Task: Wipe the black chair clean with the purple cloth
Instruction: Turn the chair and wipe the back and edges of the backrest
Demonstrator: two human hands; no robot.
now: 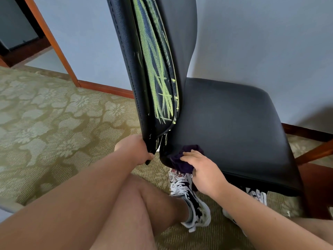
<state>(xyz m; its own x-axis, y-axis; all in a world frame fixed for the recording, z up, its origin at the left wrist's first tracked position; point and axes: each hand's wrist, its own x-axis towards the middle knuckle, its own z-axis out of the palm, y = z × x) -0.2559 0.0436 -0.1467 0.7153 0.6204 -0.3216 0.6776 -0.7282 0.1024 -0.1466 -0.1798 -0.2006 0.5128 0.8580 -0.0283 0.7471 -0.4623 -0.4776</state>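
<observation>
Crouching on olive floral carpet [45, 114] beside a pale wall [261, 42]. Pressing with the almost straight, unclenched fingers [191, 156] of the right hand [204, 171] onto the purple cloth [180, 162], bunched at the near seat corner of the black chair [234, 123] and drooping over its edge. Clamping the backrest [126, 69] at its bottom edge with the curled fingers [150, 156] of the left hand [137, 150]. Likely risking dropping the cloth by pushing it further off that corner. Also risking smearing the yellow-green chalk scribbles [155, 65] across clean vinyl by rubbing with a loaded cloth, and tilting the chair by pulling too hard. Working over slick black upholstery, above patterned shoes [189, 193], facing wooden skirting [108, 89] and a door frame [54, 42].
</observation>
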